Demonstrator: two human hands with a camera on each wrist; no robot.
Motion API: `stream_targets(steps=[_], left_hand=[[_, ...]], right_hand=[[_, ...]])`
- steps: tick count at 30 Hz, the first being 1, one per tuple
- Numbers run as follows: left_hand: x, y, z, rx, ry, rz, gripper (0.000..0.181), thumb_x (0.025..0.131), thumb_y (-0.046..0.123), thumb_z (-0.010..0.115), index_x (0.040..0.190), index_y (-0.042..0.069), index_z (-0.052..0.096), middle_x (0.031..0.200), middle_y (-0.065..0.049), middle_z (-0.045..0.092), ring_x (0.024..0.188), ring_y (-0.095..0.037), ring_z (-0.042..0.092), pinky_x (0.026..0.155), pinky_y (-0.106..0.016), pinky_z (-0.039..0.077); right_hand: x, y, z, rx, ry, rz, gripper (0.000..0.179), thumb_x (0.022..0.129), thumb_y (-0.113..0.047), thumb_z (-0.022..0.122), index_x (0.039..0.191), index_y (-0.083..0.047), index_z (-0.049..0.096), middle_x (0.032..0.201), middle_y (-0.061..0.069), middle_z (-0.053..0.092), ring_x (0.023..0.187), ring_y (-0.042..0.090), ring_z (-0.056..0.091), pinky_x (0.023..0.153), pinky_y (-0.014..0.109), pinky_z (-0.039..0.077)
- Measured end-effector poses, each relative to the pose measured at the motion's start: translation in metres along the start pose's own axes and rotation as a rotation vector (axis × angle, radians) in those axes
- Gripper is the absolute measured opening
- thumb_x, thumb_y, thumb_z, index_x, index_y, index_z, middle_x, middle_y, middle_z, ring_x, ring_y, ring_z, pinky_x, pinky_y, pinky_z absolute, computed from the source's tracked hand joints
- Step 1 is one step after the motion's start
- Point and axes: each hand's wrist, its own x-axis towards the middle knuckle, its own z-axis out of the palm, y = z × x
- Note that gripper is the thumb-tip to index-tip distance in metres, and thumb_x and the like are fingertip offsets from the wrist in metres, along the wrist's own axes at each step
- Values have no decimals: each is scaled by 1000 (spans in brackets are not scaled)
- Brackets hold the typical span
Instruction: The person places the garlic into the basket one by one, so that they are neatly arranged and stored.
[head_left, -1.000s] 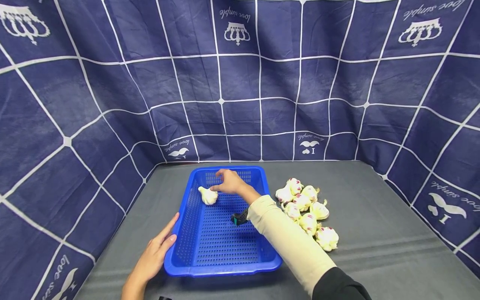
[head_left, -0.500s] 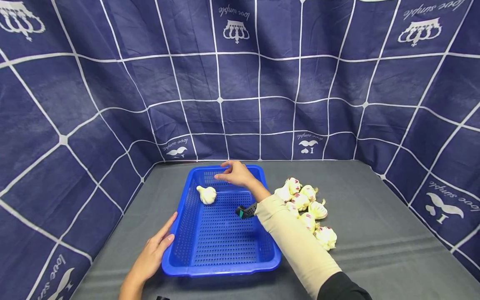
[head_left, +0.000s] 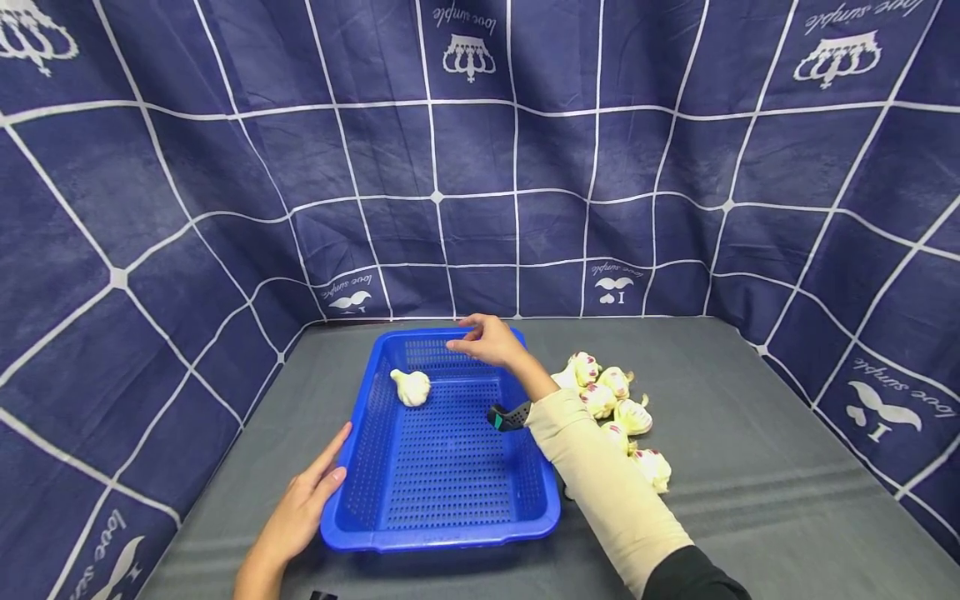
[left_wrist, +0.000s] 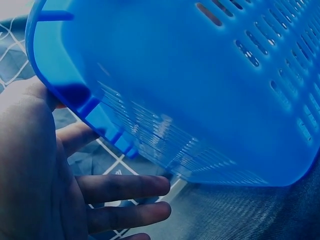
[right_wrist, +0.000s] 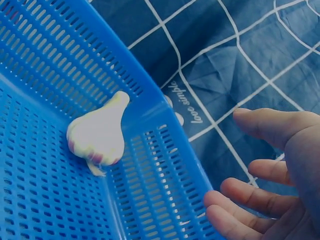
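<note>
One garlic bulb (head_left: 412, 388) lies in the far left part of a blue perforated plastic basket (head_left: 450, 537). In the right wrist view the same garlic bulb (right_wrist: 97, 132) has its stem pointing toward the corner. Above the basket's far right part hovers my right hand (head_left: 491, 340), fingers loosely bent and holding nothing, apart from the bulb. My left hand (head_left: 296, 510) rests against the basket's left rim with fingers extended; the left wrist view has the thumb side at the rim and the other fingers (left_wrist: 125, 187) spread beneath it.
To the right of the basket, partly behind my right sleeve (head_left: 600, 475), lies a pile of several garlic bulbs (head_left: 633, 417) on the grey table (head_left: 750, 450). A dark blue curtain (head_left: 480, 183) with white lines stands behind and at both sides.
My right hand has moved away from the garlic bulb in the basket, up and to the right. The left hand keeps its place at the rim, and the bulb stays where it was.
</note>
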Motion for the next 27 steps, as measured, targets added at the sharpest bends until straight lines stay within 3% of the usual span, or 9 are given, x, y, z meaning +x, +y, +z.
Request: stream_targets(steps=[3,8,14,21,27], left_hand=[[-1,0,0,6,1,-1,49,104,10,46,152,13,40,143,-22,49,120,-1,47,94,-6,32],[-2,-1,0,0,5,13,50,103,8,46,152,12,40,143,-23,48,121,0,46,95,-6,32],[-1,0,-2,7,5,0,49,104,11,46,153,14,39,147,-21,45,122,0,42,96,-7,29],[-6,1,-2,0,12,-4,49,103,9,47,152,12,41,144,-21,48,121,-1,45,95,-7,31],[-5,0,-2,8,16,29,50,103,7,47,152,12,41,143,-20,49,122,-5,48,96,-6,31]], right_hand=[[-4,2,-1,24,-9,25,55,87,-20,77,130,6,57,93,15,71,78,32,68,74,41,57],[-6,5,-5,61,4,21,52,87,-18,77,129,6,58,93,16,72,81,36,68,73,41,57],[-5,8,-16,82,60,-3,47,86,-15,77,125,6,60,90,17,71,64,14,63,68,37,57],[-10,12,-27,66,70,9,49,87,-17,76,126,7,59,93,16,71,85,39,68,66,29,56],[-19,20,-42,102,121,54,47,87,-15,77,125,6,59,90,14,71,89,45,67,67,33,57]])
